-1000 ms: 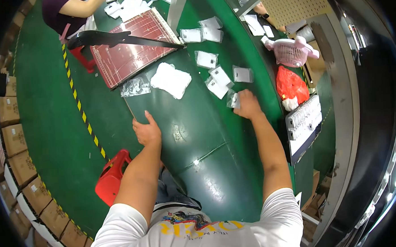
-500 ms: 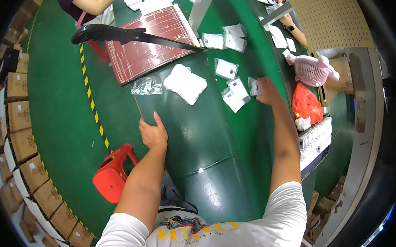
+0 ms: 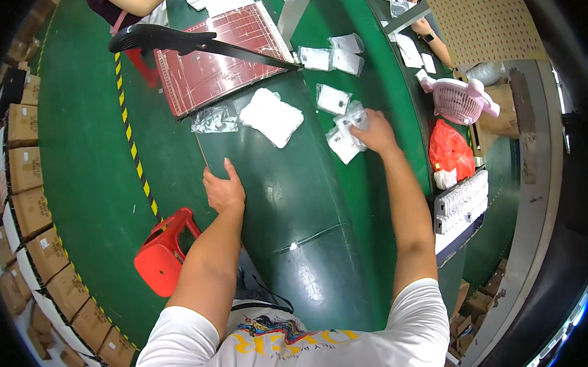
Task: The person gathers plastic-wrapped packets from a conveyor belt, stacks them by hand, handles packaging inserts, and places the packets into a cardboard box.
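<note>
My right hand point(image 3: 376, 132) grips a small clear plastic packet point(image 3: 354, 114) over a group of bagged white packets point(image 3: 342, 146) on the green table. Just beyond it lies another bagged white packet point(image 3: 333, 99). At the table's left edge rests my left hand point(image 3: 224, 191), open, with its thumb apart and nothing visible in it. Ahead of that hand are a stack of white pieces point(image 3: 272, 118) and some loose clear plastic bags point(image 3: 215, 119). Part of what my right fingers hold is hidden.
A red paper cutter point(image 3: 227, 54) with a long black-handled blade stands ahead. More bagged packets point(image 3: 332, 56) lie beside it. At the right are a pink basket point(image 3: 461, 100), a red plastic bag point(image 3: 452, 150) and a white-filled tray point(image 3: 461, 204). A red stool point(image 3: 162, 263) stands left.
My right hand has moved left with the small packet, from beside the group of bagged packets to over it. My left hand stays at the table edge.
</note>
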The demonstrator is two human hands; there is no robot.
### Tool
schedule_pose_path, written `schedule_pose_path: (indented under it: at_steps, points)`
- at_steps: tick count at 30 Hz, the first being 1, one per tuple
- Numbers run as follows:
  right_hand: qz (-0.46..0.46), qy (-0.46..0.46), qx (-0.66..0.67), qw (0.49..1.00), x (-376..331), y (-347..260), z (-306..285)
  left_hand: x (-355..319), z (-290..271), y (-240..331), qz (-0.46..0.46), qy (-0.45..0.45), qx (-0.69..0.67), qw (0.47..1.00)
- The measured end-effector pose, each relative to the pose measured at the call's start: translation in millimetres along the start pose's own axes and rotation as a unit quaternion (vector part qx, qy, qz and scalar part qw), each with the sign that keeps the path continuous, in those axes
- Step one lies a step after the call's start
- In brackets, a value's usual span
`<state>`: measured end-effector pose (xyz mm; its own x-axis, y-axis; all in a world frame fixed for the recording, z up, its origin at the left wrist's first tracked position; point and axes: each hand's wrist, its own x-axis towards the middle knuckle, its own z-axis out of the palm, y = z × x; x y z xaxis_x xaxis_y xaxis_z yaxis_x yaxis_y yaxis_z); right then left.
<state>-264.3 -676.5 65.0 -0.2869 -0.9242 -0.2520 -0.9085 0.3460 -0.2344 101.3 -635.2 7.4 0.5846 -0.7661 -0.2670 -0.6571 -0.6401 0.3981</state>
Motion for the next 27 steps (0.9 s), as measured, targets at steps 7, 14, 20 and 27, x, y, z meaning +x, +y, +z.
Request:
schedule_pose_path:
  at_steps: [7, 14, 20, 27]
  points:
    - [0.017, -0.036, -0.017, 0.999, -2.0, -6.3, 18.5, -0.9, 7.1, -2.0, 0.003, 0.007, -0.002, 1.000]
    - [-0.011, -0.001, 0.004, 1.000, -21.8, -5.2, 9.0, 3.3, 5.6, -4.3, 0.001, 0.005, -0.006, 1.000]
    - [-0.039, -0.013, -0.034, 0.999, -65.8, -20.4, 38.5, 2.1, 5.0, -3.0, 0.001, 0.003, -0.004, 1.000]
    - [0.047, -0.004, -0.014, 0.999, -67.3, -29.6, 40.1, 0.9, 5.2, -3.1, 0.003, 0.009, -0.009, 1.000]
